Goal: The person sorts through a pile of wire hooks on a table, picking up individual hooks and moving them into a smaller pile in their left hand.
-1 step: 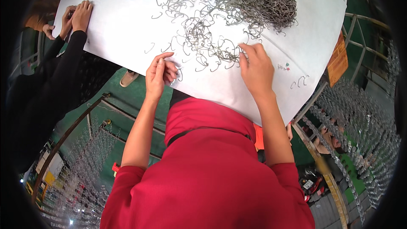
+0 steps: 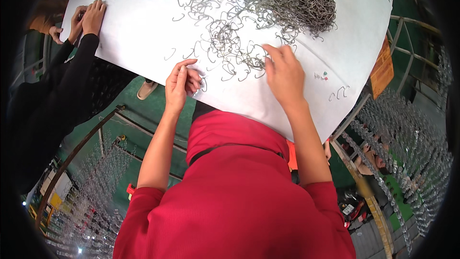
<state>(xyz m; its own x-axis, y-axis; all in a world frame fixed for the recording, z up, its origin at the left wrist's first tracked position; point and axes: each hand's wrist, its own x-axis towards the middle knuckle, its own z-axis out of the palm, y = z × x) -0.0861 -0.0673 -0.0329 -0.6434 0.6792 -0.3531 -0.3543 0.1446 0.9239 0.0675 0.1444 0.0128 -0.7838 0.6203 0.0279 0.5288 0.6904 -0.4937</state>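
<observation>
Wire hooks point(image 2: 256, 62): axes mixed; ten o'clock of right hand point(image 2: 286, 74), the nearer.
Right fingers: parted, nothing visibly gripped.
Left hand point(image 2: 179, 82): half-curled, contents unclear.

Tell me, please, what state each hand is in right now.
Left hand: fingers curled; whether they grip the wire hook beside them cannot be told.
Right hand: partly open, at the loose hooks.

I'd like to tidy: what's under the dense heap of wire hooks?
White tabletop shows around the heap, with loose hooks near the right hand. Directly beneath, the heap hides everything, so I can't tell.
</observation>
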